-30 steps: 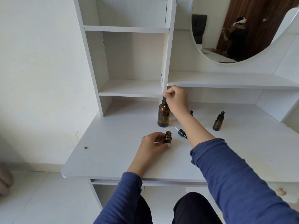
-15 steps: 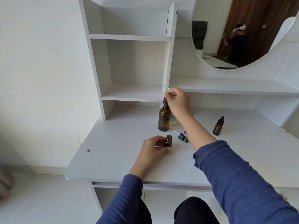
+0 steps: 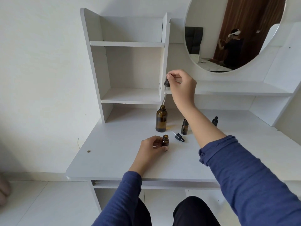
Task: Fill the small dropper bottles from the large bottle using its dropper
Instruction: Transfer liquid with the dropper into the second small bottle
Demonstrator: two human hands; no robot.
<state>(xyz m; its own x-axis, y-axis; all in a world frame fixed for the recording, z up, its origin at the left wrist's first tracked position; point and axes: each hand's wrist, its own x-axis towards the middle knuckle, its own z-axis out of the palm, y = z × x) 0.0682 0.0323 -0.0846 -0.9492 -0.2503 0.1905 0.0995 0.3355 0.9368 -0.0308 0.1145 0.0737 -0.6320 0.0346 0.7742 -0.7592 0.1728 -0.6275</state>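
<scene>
The right hand [image 3: 182,85], pinching the black-capped glass dropper [image 3: 166,88], has lifted it out of the large amber glass bottle [image 3: 161,119]; its tip hangs above the mouth. The left hand [image 3: 151,147] grips a small uncapped amber bottle [image 3: 165,141] on the white counter [image 3: 114,152].

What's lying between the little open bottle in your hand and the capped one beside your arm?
A loose black dropper cap, flat on the desk, in the head view.

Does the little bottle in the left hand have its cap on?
No, the bottle in the left hand shows an open neck, and a cap lies on the desk beside it.
</scene>
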